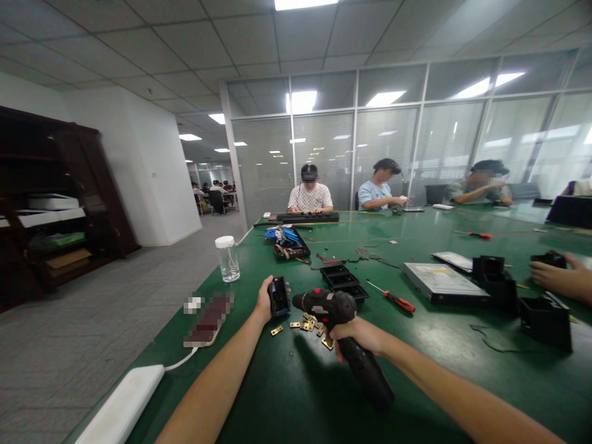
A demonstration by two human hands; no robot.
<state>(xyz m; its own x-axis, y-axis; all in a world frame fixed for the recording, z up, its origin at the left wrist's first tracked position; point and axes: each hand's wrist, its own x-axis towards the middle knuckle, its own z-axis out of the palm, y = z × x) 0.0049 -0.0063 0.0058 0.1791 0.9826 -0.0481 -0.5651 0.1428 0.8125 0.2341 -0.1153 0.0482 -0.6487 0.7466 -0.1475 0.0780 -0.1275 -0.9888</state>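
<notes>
The green table (277, 382) spreads beneath and beyond both hands, and the largest tool over it is the cordless drill (340, 307), gripped by the right hand (352, 336) with the fingers wrapped around the upper handle, under the body. It looks hefty and rigid, with weight likely at both the motor and the handle's base, so that high hold, close below the body, seems the steadiest; its chuck points toward the left hand, and whether a bit is fitted is too small to tell. Just beyond the right hand, black plastic housings (341, 279) look light and stiff, best taken by their outer walls. The orange-and-black screwdriver (400, 303) lies farther out, to the right of that hand, its thick handle the natural place to grasp. The left hand (264, 300) holds a small black plastic case (279, 297), its hollow side showing; the thing is probably light and hard, its smooth walls perhaps slippery, and a grip along the long sides should suit it, though its thin rim could crack under pressure. Smallest are the brass-coloured plates (308, 322), loose between the hands, likely hard, slick and easiest pinched by their edges.
</notes>
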